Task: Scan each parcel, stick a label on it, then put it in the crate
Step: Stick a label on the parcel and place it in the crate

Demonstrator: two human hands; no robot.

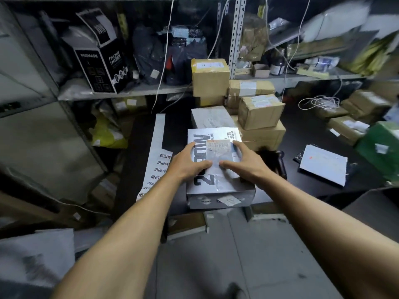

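1. On the black table (302,130), at its near edge, lies the white parcel (218,169) — a label (218,145) on top.
2. Left hand (189,164) and right hand (245,164) — fingers spread flat — press its top beside the label, gripping nothing.

dim overall | glare on box top (216,137) | edges warped, blurred

Stacked brown boxes (257,108) block the far side; dark tabletop (302,134) rightward lies open.

A dark table (302,134) carries a white printed parcel (218,186) near its front edge, stacked brown cartons (259,111) behind it, a strip of labels (156,156) left, a flat mailer (322,167) right.
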